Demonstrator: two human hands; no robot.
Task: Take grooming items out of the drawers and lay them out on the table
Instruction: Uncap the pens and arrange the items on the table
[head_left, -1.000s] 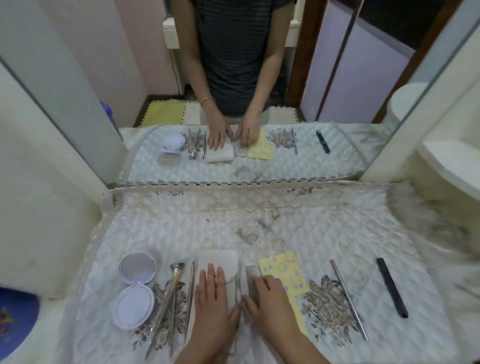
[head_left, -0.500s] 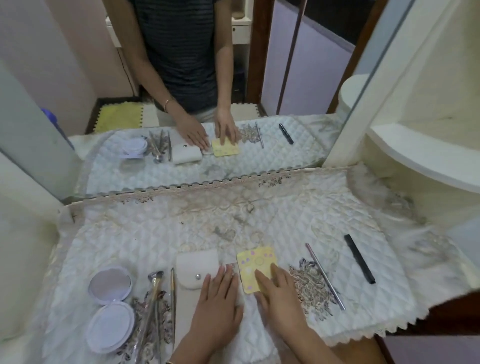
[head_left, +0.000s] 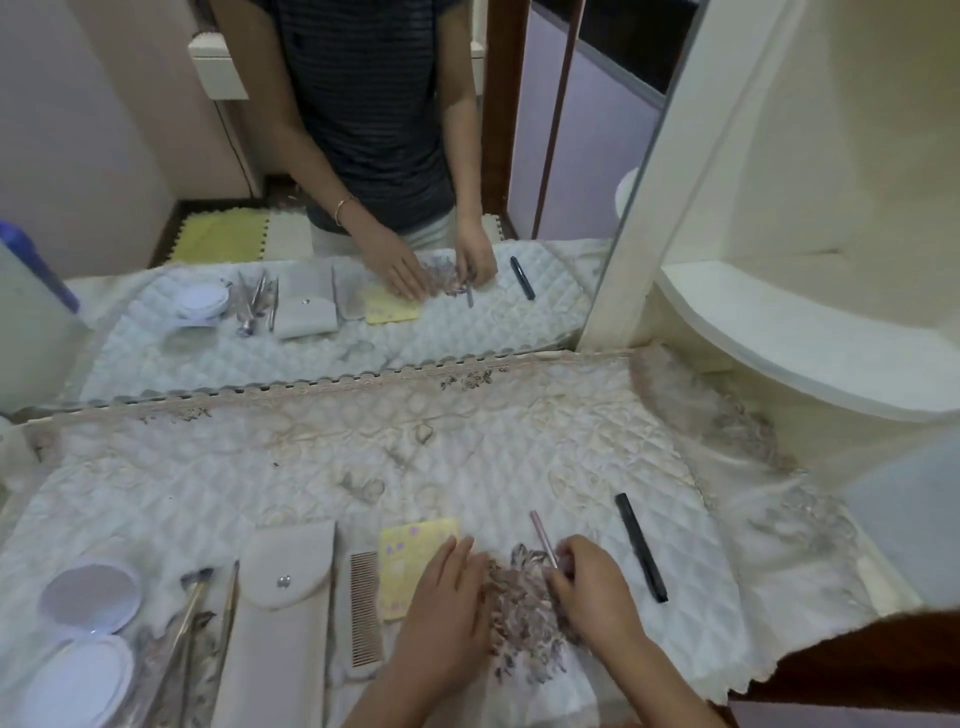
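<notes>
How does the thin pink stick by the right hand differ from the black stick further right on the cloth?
The pink stick is pale and slimmer; the black stick is dark and thicker. The right hand pinches the pink stick's near end, while the black stick lies untouched, apart from both hands. The pink stick's near part is hidden by fingers; the black stick shows end to end. Both lie flat on the quilted cloth, slanting the same way.

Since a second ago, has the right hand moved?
Yes. The right hand went rightward, off the comb and past the yellow card, and now pinches the thin pink stick.
</notes>
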